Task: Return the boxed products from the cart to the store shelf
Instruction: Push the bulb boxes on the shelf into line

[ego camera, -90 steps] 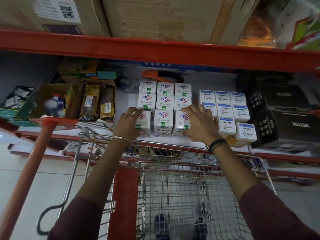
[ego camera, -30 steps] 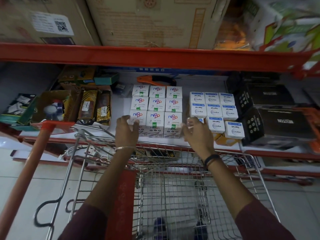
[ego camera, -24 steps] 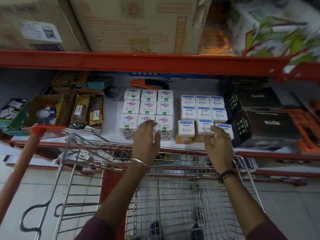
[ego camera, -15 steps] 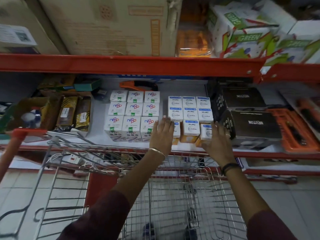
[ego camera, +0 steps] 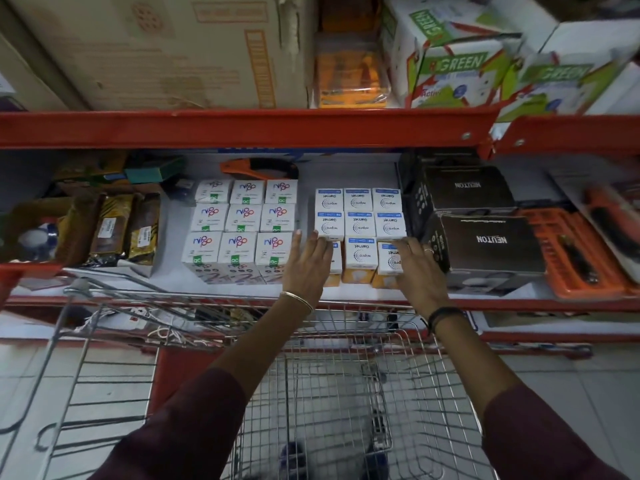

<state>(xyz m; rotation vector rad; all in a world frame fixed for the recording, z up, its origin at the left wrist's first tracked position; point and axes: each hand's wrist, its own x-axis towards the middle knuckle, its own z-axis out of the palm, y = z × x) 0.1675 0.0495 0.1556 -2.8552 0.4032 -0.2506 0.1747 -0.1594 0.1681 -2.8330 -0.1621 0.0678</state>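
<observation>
Both hands reach over the cart (ego camera: 346, 393) to the shelf (ego camera: 242, 128). Left hand (ego camera: 306, 263) lies flat, fingers spread, against the left side of the front row of Wipro boxes (ego camera: 358, 225), white with blue tops, stacked in a three-by-three block. Right hand (ego camera: 417, 271), likewise unclenched, presses the front right box. Neither grips anything. Nippo boxes (ego camera: 242, 223) stand just left.

A shop: red steel shelf (ego camera: 242, 128) stocked with rows of boxed bulbs (ego camera: 358, 227), cartons (ego camera: 166, 50) above, wire shopping cart (ego camera: 346, 393) below.
</observation>
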